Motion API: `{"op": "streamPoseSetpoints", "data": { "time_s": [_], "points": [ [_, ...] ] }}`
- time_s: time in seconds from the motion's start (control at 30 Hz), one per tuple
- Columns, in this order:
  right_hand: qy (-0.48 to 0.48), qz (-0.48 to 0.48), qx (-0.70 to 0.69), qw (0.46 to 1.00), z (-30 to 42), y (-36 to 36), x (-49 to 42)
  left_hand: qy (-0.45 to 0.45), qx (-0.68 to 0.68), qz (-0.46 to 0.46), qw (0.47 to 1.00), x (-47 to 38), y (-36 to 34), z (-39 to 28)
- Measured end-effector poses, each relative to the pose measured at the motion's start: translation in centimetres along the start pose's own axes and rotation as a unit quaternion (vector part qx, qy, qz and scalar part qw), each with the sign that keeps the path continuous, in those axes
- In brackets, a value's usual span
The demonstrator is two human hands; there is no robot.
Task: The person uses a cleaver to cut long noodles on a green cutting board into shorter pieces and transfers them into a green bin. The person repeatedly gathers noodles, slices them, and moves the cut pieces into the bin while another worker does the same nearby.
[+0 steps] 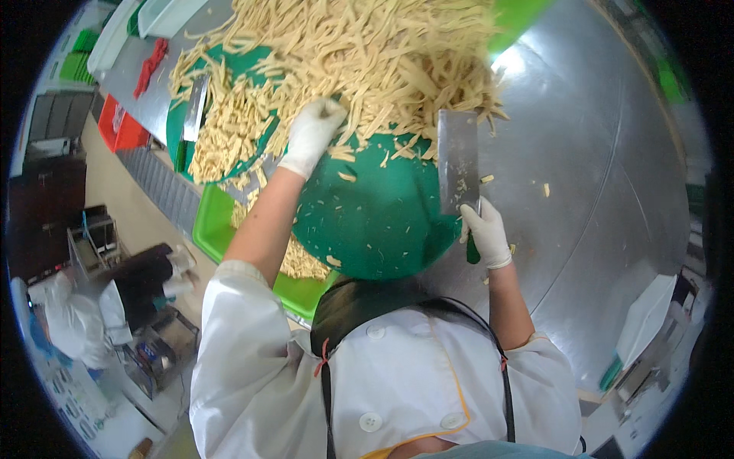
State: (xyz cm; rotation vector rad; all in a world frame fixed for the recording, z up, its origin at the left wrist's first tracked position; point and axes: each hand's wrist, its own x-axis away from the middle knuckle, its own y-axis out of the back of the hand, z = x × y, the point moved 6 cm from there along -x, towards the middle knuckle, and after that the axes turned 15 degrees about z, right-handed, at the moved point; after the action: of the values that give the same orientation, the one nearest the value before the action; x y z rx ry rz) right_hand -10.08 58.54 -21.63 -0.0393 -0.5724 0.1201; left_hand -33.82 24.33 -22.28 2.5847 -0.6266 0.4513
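Note:
My gloved right hand [486, 232] grips the green handle of a cleaver [459, 160], whose wide blade points away from me over the right edge of a round green cutting board [373, 212]. My gloved left hand [315, 132] is at the board's far left edge, its curled fingers touching the near side of a large heap of pale yellow strips [367, 63]. Whether strips are within those fingers is hidden. Small cut bits lie scattered on the board. Short cut pieces [226, 132] are piled to the left on a second green board [172, 126].
Another cleaver [196, 109] lies on the second board. Below the table's edge a green bin [215, 224] holds cut pieces. A red bin [123, 129], a red cloth [151, 67] and white trays [166, 17] are at the left. A person [74, 321] is at the lower left.

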Motion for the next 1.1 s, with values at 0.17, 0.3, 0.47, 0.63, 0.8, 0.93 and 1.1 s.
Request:
{"op": "streamPoseSetpoints", "data": {
  "time_s": [0.17, 0.3, 0.47, 0.63, 0.8, 0.93, 1.1],
  "points": [
    [0.015, 0.013, 0.055, 0.998, 1.1, -1.1, -1.4, 0.042, -0.328, 0.055, 0.942, -3.4, -1.7, 0.0],
    [-0.010, 0.026, 0.079, 0.996, 1.5, -1.4, -1.1, -0.050, -0.414, 0.085, 0.905, -5.2, 3.0, -1.8],
    [-0.035, 0.013, 0.099, 0.994, 1.3, -0.9, 0.3, -0.038, 0.343, 0.193, 0.918, -2.8, 14.2, -3.5],
    [-0.026, 0.026, 0.090, 0.995, 1.0, -1.9, 0.5, -0.035, 0.333, 0.094, 0.938, -1.4, 19.4, -5.2],
    [-0.026, 0.024, 0.116, 0.993, 1.3, -3.1, 1.6, -0.043, 0.282, 0.103, 0.953, 0.9, 17.1, -4.0],
    [-0.020, 0.030, 0.121, 0.992, 0.9, -3.3, 2.6, -0.035, 0.345, 0.029, 0.937, 11.7, 15.5, 3.3],
    [-0.017, 0.043, 0.027, 0.999, -1.7, -5.0, 0.3, -0.010, 0.335, -0.190, 0.923, 26.2, 13.3, 19.2]
  ]
}}
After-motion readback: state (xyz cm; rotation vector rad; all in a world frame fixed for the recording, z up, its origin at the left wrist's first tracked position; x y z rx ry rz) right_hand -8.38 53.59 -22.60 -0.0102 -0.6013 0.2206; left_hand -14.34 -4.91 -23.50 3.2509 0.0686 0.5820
